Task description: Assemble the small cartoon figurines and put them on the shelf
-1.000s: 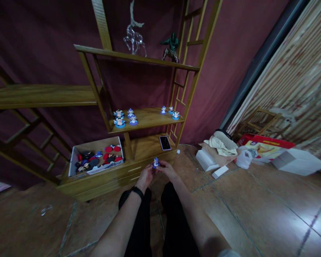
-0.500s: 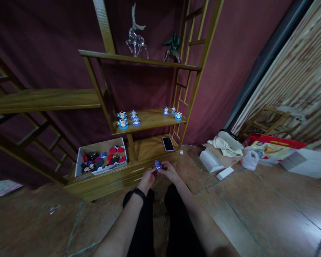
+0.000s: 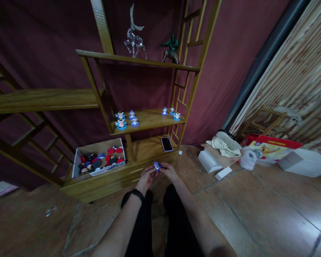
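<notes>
Between my two hands, in front of the shelf unit's base, is a small purple and white figurine. My left hand pinches it from the left, and my right hand has its fingers on the right side. On the middle shelf stand similar figurines: a cluster of purple ones and blue-based ones at the left, and three more at the right end. A cardboard box left of my hands holds several figurines with red and black bases.
A phone lies on the lowest shelf. Above stand a clear deer figure and a dark green figure. On the tiled floor at right are white boxes, a plastic bag and a red-yellow package.
The figurine has been turned in my fingers, so its lighter, patterned side now shows. Both hands stay in nearly the same place; the view has shifted slightly.
</notes>
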Motion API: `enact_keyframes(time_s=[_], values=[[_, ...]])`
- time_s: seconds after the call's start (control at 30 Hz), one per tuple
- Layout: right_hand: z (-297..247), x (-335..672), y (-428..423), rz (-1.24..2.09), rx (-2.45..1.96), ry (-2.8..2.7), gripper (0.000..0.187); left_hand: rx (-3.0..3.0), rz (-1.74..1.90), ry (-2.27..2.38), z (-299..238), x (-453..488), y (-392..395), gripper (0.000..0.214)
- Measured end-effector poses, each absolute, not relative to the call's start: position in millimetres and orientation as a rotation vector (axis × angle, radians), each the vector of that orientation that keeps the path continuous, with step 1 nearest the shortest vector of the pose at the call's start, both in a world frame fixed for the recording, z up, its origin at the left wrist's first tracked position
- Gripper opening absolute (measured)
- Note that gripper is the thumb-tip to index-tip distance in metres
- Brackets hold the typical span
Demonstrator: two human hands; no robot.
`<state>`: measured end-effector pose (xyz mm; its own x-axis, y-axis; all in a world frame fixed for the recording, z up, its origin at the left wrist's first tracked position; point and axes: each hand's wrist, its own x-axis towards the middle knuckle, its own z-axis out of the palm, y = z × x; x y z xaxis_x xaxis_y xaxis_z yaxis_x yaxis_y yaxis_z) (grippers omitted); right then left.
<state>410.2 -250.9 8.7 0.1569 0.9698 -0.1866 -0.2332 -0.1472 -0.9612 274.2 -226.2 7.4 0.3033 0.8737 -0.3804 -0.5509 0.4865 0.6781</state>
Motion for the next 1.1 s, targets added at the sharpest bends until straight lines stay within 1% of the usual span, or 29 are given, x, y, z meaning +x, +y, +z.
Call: enact_keyframes(time_s=[0.3,0.43,0.67,1.1], values=[[17,407,-248,1.345,-1.221,-0.836,0.033,0.486,1.032,0.877,8,278,-229,0.021],[16,408,-249,1.374,-1.218,-0.812,0.036,0.464,1.038,0.859,9,277,-230,0.017],[18,408,-250,1.389,-1.176,-0.781,0.043,0.501,1.007,0.828,5,278,-228,0.024],[21,406,-250,1.443,-1.243,-0.775,0.032,0.485,1.019,0.86,6,280,-227,0.017]])
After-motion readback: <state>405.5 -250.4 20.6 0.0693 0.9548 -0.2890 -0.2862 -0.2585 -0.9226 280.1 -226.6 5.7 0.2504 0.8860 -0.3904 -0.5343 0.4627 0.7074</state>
